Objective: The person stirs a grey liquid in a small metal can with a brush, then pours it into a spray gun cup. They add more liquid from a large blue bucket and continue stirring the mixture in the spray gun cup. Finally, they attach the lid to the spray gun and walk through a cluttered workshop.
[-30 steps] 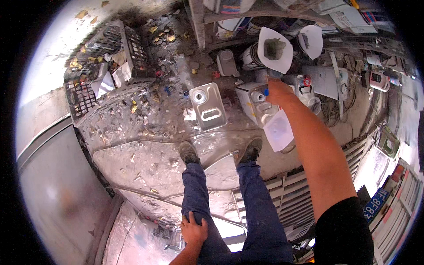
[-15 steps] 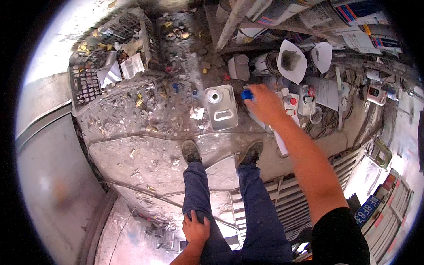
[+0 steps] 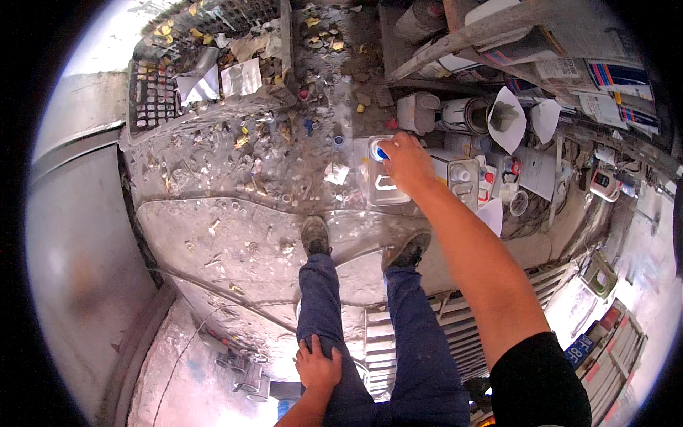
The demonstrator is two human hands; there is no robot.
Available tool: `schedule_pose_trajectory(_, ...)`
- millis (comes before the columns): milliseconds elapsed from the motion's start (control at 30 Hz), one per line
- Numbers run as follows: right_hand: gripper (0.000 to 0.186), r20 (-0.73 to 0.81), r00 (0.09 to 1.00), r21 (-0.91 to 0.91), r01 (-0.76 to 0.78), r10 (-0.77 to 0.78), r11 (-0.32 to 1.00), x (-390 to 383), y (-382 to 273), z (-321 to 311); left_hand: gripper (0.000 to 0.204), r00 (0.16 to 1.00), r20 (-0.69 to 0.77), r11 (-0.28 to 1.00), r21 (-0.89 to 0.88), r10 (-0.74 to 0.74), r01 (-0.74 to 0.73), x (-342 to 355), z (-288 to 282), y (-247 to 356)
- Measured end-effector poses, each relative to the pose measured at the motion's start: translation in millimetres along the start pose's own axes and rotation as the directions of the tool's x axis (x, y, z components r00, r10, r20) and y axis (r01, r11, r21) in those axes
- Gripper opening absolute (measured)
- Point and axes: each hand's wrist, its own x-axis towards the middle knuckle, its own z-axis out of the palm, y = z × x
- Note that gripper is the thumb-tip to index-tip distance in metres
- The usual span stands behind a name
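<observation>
My right hand (image 3: pixel 411 165) is closed around a blue cap (image 3: pixel 382 151), at the round white-rimmed opening of a rectangular metal can (image 3: pixel 377 193). The fingers hide part of the cap, so I cannot tell whether it sits on the neck. The can stands upright on the dirty floor, its top handle toward me. On my trousered left knee rests my left hand (image 3: pixel 318 364), fingers spread, holding nothing. Just right of the can, past my right wrist, is a similar can or jug (image 3: pixel 464 186) with a pale cap.
A black plastic crate (image 3: pixel 153 92) of scraps lies far left. Along the right are a shelf (image 3: pixel 491 32), an open tin (image 3: pixel 466 114), a paper cone (image 3: pixel 507 117), red-capped containers (image 3: pixel 486 178) and a clear cup (image 3: pixel 519 203). A metal grate (image 3: pixel 512 292) lies near my right leg.
My right hand has carried the blue cap left, from beside the can to its opening. The whole view has shifted slightly. My left hand stays on the knee.
</observation>
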Motion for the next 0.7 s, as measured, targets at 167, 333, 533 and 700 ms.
schedule_pose_trajectory(167,0.025,0.234,0.971,-0.165,-0.016,0.055,0.986,15,-10,-12,0.064,1.000,0.011,0.999,-0.027,-0.018,0.019,1,0,-7)
schedule_pose_trajectory(333,0.033,0.325,0.942,-0.176,-0.030,0.087,0.984,23,-12,-23,0.064,0.999,0.020,0.997,-0.063,-0.037,0.039,2,3,-15)
schedule_pose_trajectory(533,0.037,0.312,0.921,-0.223,-0.167,0.233,0.960,31,-23,-21,0.064,0.998,0.044,0.996,-0.073,-0.045,0.048,2,0,-18)
schedule_pose_trajectory(700,0.039,0.279,0.900,-0.244,-0.270,0.334,0.932,32,-31,-17,0.064,0.998,0.044,0.994,-0.096,-0.046,0.051,1,-1,-19)
